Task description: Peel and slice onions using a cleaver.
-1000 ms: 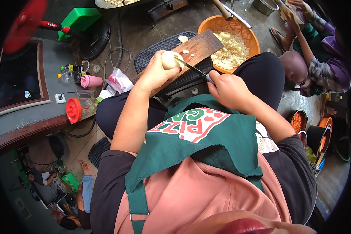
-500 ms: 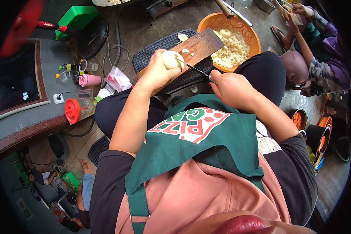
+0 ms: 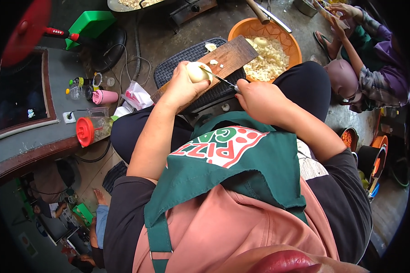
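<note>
My left hand [image 3: 181, 88] grips a peeled white onion [image 3: 196, 69] over a wooden board [image 3: 233, 54], fingers wrapped round its left side. My right hand [image 3: 259, 101] is closed on a knife's handle; the knife's blade [image 3: 220, 79] slants up to the onion. A few white scraps [image 3: 213, 62] lie on the board, which lies across a black woven-textured platform [image 3: 171, 63]. Beside the board an orange perforated basket [image 3: 295, 45] holds chopped pale pieces and a whole peeled onion.
A co-worker [image 3: 369, 73] sits at upper right. Pans of food [image 3: 347, 141] stand at right. A metal appliance [image 3: 193, 11], cables and a green bin [image 3: 89, 22] are ahead. A red-lidded jug [image 3: 85, 131] and bottles [image 3: 77, 93] are at left. Another person's leg [image 3: 101, 218] shows lower left.
My right hand has moved slightly up and left with the knife. The onion stays in my left hand over the board, with only slight shifts.
</note>
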Motion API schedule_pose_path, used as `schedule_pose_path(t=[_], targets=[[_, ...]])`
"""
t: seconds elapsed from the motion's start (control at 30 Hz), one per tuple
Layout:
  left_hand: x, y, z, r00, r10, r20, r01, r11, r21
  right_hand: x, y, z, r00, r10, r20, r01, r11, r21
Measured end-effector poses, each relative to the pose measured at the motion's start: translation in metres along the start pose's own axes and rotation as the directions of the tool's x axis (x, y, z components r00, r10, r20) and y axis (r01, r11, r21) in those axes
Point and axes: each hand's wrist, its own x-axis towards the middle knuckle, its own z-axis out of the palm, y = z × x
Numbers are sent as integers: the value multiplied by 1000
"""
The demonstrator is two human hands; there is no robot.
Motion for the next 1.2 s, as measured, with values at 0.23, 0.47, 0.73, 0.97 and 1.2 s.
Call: schedule_pose_path(t=[0.23, 0.47, 0.73, 0.97, 1.2], targets=[[-12, 23, -7, 996, -83, 20, 84, 992, -98, -10, 9, 1, 996, 10, -90, -9, 1000, 12], [-16, 44, -2, 989, -124, -83, 127, 991, 32, 5, 8, 16, 993, 3, -115, 4, 998, 64], [-9, 28, 4, 940, 192, -281, -124, 962, 242, 3, 36, 23, 948, 84, -308, 21, 946, 324], [-5, -2, 3, 946, 309, -96, -300, 949, 91, -17, 69, 22, 977, 62, 203, -207, 473, 857], [-15, 30, -16, 993, 112, 43, -113, 993, 24, -14, 64, 35, 989, 111, -94, 24, 513, 858]])
